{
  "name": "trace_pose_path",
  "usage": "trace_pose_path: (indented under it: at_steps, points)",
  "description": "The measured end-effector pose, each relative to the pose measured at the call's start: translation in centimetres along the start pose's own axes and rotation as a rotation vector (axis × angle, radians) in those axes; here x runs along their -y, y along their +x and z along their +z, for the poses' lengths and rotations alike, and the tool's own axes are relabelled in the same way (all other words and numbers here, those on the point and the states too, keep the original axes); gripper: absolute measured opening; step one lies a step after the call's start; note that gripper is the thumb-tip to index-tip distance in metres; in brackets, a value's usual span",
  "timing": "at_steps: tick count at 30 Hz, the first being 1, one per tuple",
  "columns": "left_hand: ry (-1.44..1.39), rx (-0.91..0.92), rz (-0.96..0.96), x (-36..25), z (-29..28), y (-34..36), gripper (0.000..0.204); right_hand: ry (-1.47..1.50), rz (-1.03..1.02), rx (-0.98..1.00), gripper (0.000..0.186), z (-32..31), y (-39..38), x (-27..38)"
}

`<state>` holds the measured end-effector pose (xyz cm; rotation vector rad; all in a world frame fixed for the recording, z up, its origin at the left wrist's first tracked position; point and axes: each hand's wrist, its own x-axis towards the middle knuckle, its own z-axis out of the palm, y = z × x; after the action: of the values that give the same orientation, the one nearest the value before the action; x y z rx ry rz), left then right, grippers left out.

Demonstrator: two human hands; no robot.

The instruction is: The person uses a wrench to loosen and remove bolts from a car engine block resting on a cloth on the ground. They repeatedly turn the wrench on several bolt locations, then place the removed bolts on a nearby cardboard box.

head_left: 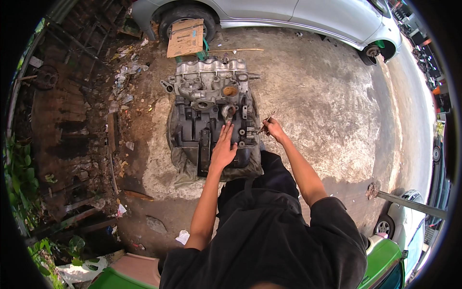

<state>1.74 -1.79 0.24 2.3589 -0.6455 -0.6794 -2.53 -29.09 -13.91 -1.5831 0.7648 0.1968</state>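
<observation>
A large engine block [190,120] lies in front of me, dark in its lower half, with a silvery ribbed cover [211,66] at its far end. My left hand [223,150] rests flat on the block, fingers stretched toward a rusty pipe fitting [230,113]. Along the block's right edge, my right hand [274,130] is closed around a slim metal wrench [270,116]. One end of the wrench points up and away; its other end reaches toward a small bracket [251,132]. Whether it touches the bracket I cannot tell.
Under the engine is a crumpled dark cloth [185,168]. A cardboard sheet [186,39] with tools on it leans near the wheel of a silver car [269,10]. Litter [126,72] and wooden planks [113,132] lie left. A metal pole [414,204] juts in at right.
</observation>
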Motion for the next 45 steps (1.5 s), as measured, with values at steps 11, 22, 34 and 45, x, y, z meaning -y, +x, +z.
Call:
trace_pose_path:
  at_steps: [11,22,34,45]
  points:
    - [0.044,-0.026,0.025,0.3,0.3,0.1,0.077,0.017,0.093,0.133,0.023,0.2,1.3,3.3]
    - [0.055,-0.027,0.009,-0.2,0.0,-0.1,0.077,-0.272,0.154,0.156,0.046,2.1,4.3,3.9]
    - [0.052,-0.055,0.037,0.5,0.4,0.1,0.077,-0.395,-0.126,-0.079,0.048,3.1,-2.7,5.8]
    - [0.102,-0.025,0.017,0.1,0.1,0.1,0.075,-0.499,-0.639,-0.218,0.023,6.0,-12.2,-0.7]
